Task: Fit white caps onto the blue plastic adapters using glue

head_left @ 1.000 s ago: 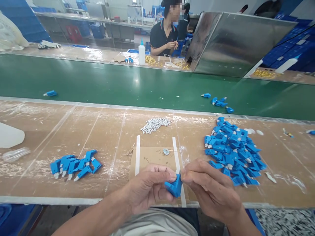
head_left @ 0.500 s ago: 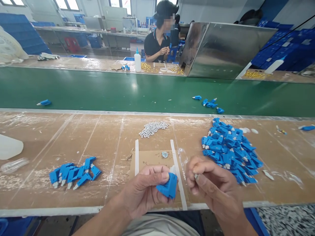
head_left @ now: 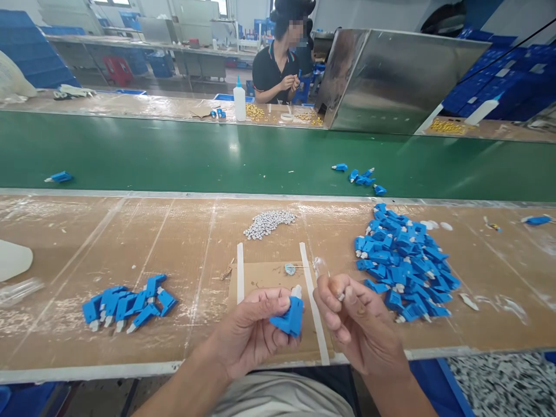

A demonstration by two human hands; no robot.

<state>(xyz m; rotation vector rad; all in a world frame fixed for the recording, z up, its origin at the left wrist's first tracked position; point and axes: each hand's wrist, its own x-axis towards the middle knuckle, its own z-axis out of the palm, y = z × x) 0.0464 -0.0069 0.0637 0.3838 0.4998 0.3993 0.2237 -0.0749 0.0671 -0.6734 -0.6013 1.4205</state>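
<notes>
Between the thumb and fingers of my left hand (head_left: 256,324) is a blue plastic piece (head_left: 292,317) with a whitish tip pointing up. To its right, my right hand (head_left: 358,318) pinches a small pale grey bit (head_left: 341,297) between thumb and forefinger; its exact shape is too small to tell. The two hands are apart. Under them lies a cardboard sheet (head_left: 269,278) edged by two white tape strips, with a small blue-grey lump (head_left: 289,269) and a thin stick on it. Beyond the sheet is a heap of small grey pellets (head_left: 267,224).
A big pile of blue pieces (head_left: 408,260) lies at right, a smaller group (head_left: 130,302) at left. Several blue pieces ride on the green conveyor belt (head_left: 182,156). Across it, a co-worker (head_left: 278,69) sits near a white bottle (head_left: 240,101) and a metal panel (head_left: 403,84).
My right hand has moved slightly left and up, still pinching the small bit. My left hand has tilted the blue piece more upright. Pieces on the belt appear shifted left, with the view moving too.
</notes>
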